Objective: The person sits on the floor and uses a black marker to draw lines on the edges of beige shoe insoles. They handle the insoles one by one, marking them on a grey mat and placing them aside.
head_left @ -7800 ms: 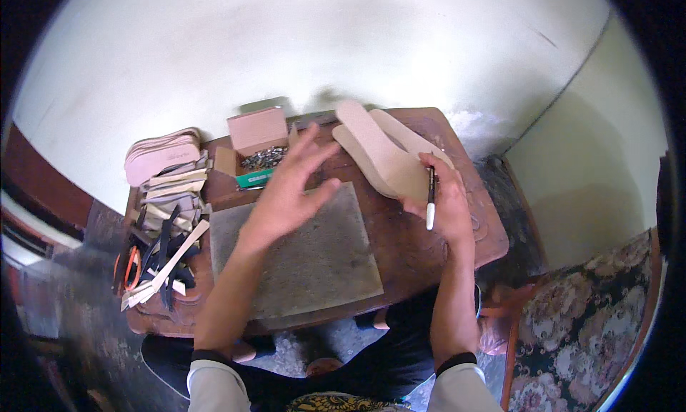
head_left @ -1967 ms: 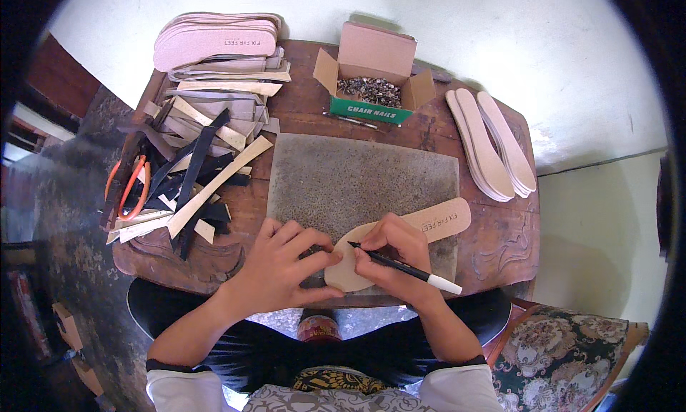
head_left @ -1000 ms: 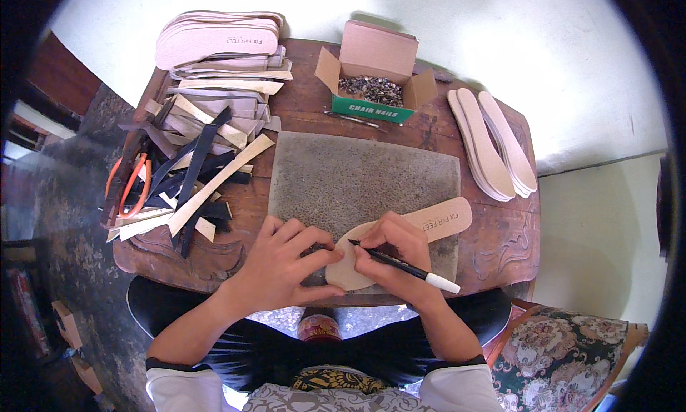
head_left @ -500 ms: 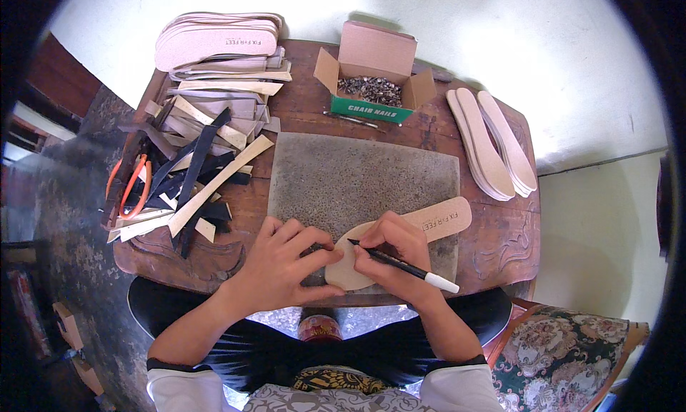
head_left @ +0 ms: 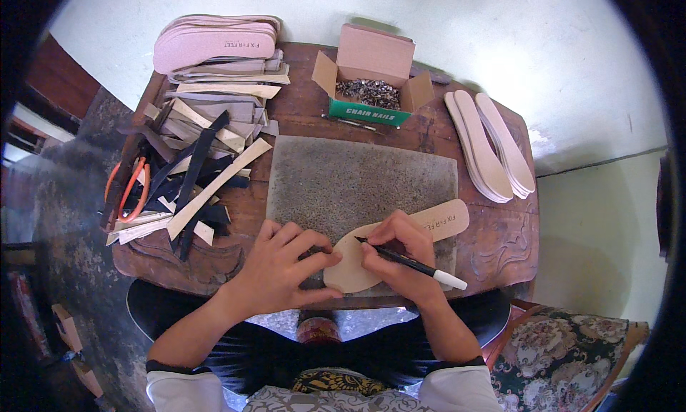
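Note:
A beige insole [head_left: 350, 266] lies slantwise on a dark grey slab [head_left: 361, 176] at the table's front, with print near its far right end. My left hand [head_left: 279, 267] grips its wide end, thumb and index finger bent against the left edge and the other fingers curved. Pinched in my right hand [head_left: 409, 244] is a black marker with a white end [head_left: 411, 261]. Its dark tip meets the insole's surface close to the upper edge. The right hand rests across the insole and hides its middle.
Beyond the slab stands an open green box [head_left: 368, 94] of nails. Stacked insoles lie at the back left [head_left: 214, 44] and right [head_left: 475, 144]. Strips [head_left: 193, 172] and orange-handled scissors or pliers [head_left: 136, 190] crowd the left side of the carved wooden table [head_left: 300, 72].
My right hand and the marker have shifted slightly right, the tip moving a little up along the insole's upper side. My left hand stays in nearly the same place.

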The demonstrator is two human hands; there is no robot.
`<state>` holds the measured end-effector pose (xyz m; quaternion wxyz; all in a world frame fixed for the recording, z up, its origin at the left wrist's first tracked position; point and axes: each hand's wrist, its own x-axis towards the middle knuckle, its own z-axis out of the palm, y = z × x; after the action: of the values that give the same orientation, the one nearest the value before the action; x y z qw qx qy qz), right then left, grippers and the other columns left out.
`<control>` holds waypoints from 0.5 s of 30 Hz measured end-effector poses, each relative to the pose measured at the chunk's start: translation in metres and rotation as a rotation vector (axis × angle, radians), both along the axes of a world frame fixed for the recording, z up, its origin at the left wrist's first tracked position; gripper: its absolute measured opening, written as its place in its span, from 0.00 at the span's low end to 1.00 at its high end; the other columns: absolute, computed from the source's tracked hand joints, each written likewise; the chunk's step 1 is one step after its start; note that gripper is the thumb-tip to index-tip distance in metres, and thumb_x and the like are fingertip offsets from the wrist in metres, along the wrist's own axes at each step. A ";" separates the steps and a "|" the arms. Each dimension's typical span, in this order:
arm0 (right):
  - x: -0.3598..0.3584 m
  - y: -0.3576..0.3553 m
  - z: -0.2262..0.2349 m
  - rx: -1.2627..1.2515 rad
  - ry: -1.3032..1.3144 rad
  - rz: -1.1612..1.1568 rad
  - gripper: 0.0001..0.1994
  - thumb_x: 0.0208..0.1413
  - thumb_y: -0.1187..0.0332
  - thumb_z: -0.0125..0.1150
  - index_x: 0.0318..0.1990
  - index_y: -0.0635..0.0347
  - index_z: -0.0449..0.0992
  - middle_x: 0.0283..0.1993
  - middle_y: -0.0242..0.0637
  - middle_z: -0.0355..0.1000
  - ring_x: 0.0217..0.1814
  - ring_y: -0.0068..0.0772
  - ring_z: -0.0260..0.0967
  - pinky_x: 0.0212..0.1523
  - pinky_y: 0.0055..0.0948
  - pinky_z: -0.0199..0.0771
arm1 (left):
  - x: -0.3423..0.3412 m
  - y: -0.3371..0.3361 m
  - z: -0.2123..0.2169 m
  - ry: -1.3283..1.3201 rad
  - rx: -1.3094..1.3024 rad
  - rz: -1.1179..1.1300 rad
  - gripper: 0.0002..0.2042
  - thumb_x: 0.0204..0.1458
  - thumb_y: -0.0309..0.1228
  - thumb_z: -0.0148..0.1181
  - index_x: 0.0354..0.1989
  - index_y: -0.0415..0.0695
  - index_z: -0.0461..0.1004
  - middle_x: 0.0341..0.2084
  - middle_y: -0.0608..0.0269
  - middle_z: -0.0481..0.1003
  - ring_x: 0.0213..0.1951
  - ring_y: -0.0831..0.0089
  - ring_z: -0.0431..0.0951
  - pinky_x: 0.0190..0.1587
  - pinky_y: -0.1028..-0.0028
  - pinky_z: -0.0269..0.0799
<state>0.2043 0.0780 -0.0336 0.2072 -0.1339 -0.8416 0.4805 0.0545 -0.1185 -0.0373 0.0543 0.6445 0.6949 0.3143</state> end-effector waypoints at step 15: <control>-0.001 -0.001 0.004 -0.005 -0.036 0.011 0.10 0.42 0.78 0.73 0.29 0.63 0.75 0.31 0.39 0.76 0.34 0.33 0.78 0.35 0.29 0.76 | 0.000 0.001 -0.001 0.021 0.006 0.006 0.24 0.45 0.54 0.74 0.45 0.54 0.81 0.44 0.72 0.75 0.45 0.69 0.72 0.47 0.63 0.59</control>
<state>0.2029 0.0767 -0.0292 0.1889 -0.1385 -0.8447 0.4813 0.0549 -0.1180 -0.0387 0.0444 0.6458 0.6964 0.3098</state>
